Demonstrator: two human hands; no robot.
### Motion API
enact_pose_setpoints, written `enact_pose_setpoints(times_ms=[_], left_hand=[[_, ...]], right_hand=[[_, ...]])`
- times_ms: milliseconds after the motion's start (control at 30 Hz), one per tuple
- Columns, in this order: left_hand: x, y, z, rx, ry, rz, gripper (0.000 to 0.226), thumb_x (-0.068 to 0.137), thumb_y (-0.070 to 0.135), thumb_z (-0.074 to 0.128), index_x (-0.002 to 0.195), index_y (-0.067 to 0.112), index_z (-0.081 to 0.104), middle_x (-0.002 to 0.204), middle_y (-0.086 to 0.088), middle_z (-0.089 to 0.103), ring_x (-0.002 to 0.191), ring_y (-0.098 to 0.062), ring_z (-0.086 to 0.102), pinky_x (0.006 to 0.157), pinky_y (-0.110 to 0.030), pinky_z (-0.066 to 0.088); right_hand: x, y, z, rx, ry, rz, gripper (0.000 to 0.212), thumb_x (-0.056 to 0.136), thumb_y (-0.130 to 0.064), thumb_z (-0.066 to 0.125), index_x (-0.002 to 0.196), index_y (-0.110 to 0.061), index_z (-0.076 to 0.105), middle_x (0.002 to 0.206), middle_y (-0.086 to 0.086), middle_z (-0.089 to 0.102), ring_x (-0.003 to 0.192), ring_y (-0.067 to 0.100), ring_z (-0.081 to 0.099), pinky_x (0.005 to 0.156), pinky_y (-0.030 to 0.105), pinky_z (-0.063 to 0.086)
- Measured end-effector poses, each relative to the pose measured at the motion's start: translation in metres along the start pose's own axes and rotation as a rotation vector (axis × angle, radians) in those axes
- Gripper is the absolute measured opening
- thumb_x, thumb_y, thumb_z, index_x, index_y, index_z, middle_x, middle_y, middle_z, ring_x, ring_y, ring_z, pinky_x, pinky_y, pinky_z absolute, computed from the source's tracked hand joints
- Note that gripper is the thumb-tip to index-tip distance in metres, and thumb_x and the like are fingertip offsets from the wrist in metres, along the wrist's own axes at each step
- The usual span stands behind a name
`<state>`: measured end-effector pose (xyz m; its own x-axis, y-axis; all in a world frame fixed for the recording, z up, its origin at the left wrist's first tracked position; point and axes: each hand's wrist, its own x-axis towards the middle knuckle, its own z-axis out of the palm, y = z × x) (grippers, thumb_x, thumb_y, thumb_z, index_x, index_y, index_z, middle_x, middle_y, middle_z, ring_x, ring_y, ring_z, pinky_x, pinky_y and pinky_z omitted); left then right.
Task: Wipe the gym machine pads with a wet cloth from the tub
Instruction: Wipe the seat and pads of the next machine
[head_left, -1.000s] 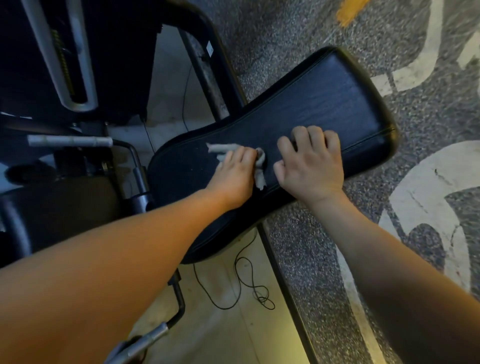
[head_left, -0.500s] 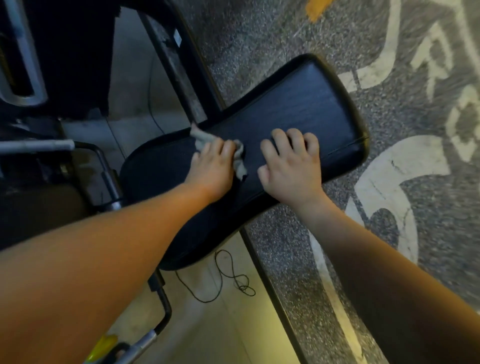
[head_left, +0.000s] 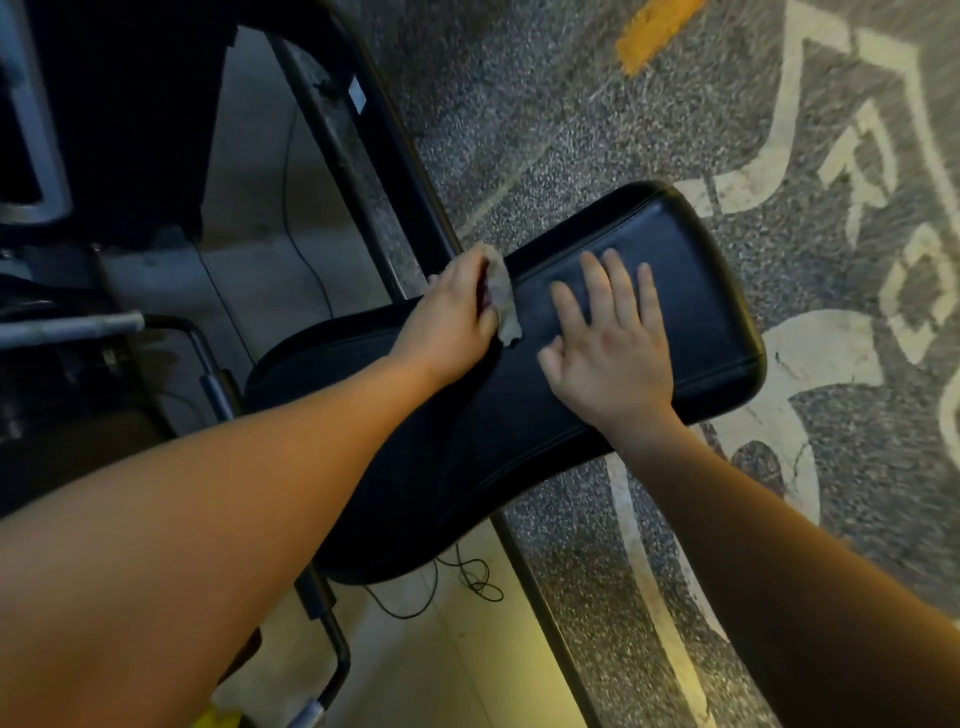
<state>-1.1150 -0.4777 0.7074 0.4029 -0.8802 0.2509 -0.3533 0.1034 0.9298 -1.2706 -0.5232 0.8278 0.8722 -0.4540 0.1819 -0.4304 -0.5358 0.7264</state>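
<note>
The left hand (head_left: 457, 312) is clutching the cloth (head_left: 503, 299) at the pad's (head_left: 701, 291) far edge, near its narrow waist, fingers curling round the bunched, pale rag so that only a crumpled strip is poking out on the side facing the other hand. The right hand (head_left: 615, 353) is lying flat on the pad's wide end just beside the cloth, fingers straight and spread, palm pressing the black vinyl. The pad is slanting over a speckled floor (head_left: 519, 130) bearing white markings, with a thin cord (head_left: 470, 579) lying tangled beneath its near end.
</note>
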Motion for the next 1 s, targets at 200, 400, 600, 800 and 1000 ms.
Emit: enact_pose_setpoints(times_ms=[200,400,600,800,1000], left_hand=[[0.035,0.01,-0.006,0.067,-0.154,0.008,0.038,0.102,0.022,0.041,0.139,0.013,0.043,0.142,-0.01,0.049,0.126,-0.034,0.049,0.098,-0.041,0.041],[0.082,0.037,0.002,0.033,-0.274,0.138,0.061,0.1,0.043,0.033,0.157,0.022,0.03,0.165,-0.003,0.024,0.148,-0.024,0.032,0.119,-0.036,0.029],[0.043,0.003,-0.012,0.157,-0.226,0.084,0.05,0.105,0.023,0.041,0.155,0.016,0.036,0.162,-0.006,0.032,0.147,-0.023,0.033,0.118,-0.032,0.028],[0.06,0.022,-0.005,0.192,-0.264,0.02,0.049,0.104,0.029,0.036,0.151,0.015,0.039,0.153,-0.012,0.042,0.136,-0.032,0.045,0.108,-0.043,0.04],[0.003,-0.041,-0.026,0.289,-0.264,-0.176,0.045,0.106,0.03,0.032,0.149,0.02,0.04,0.145,-0.011,0.05,0.124,-0.035,0.052,0.099,-0.047,0.046]], right_hand=[[0.003,0.001,0.005,-0.013,-0.043,-0.005,0.057,0.091,-0.036,0.048,0.142,-0.013,0.055,0.159,0.022,0.037,0.152,0.039,0.025,0.124,0.059,0.013],[0.001,0.0,0.009,-0.011,-0.009,-0.002,0.052,0.089,-0.035,0.051,0.133,-0.009,0.061,0.154,0.024,0.043,0.15,0.04,0.029,0.123,0.06,0.014],[0.002,0.0,0.006,0.0,-0.015,-0.003,0.055,0.092,-0.035,0.048,0.139,-0.009,0.058,0.155,0.024,0.041,0.149,0.042,0.029,0.122,0.062,0.015],[0.003,-0.002,0.005,-0.013,-0.014,-0.001,0.054,0.091,-0.035,0.049,0.138,-0.01,0.059,0.155,0.024,0.041,0.149,0.042,0.029,0.123,0.061,0.015],[0.002,-0.002,0.004,-0.014,-0.066,0.012,0.056,0.095,-0.038,0.046,0.144,-0.01,0.054,0.159,0.024,0.035,0.152,0.04,0.023,0.124,0.061,0.011]])
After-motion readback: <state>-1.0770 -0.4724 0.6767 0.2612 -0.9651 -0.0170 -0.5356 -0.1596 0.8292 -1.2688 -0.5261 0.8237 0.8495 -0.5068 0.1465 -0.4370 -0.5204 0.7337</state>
